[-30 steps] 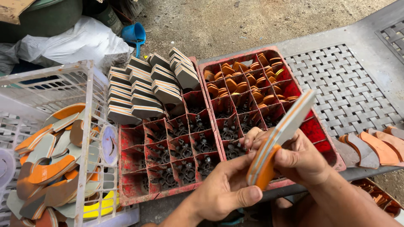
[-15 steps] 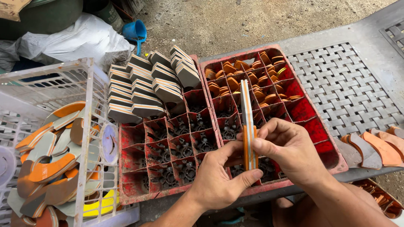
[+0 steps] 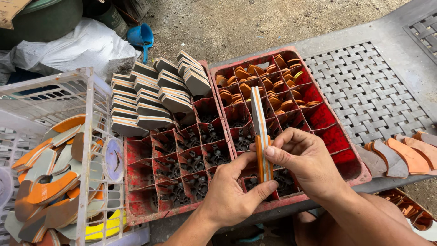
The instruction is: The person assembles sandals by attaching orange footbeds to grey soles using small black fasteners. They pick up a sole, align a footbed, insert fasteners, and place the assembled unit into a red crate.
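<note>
Head view, only view supplied. Left hand [image 3: 227, 196] and right hand [image 3: 305, 159] meet at lower centre of the frame, both closed on a stack of flat sole-shaped cut-outs [image 3: 260, 132], orange and grey with pale layers, held on edge and pointing up-frame. Left thumb pressed against the stack's lower end; right fingers [image 3: 280, 152] pinching its right face.

Stack held above the red compartmented crate [image 3: 359, 171], over the middle cells. Upper-right cells filled with orange cut pieces [image 3: 255, 84]; upper-left cells filled with grey-and-cream slabs [image 3: 150, 100] standing on edge; lower cells bare of pieces, dark debris at the bottom.

White wire basket [image 3: 91, 118] at left, loaded with mixed orange, grey and yellow sole offcuts [image 3: 45, 182]. More curved orange and grey pieces [image 3: 400, 155] at right edge on the grey woven-pattern table [image 3: 364, 86]. Blue scoop [image 3: 142, 36] on the ground at top.

Judged step: squaring up the stack in hand before placing. Next move judged to call for steady pinch and alignment over a free cell, edges kept flush.
</note>
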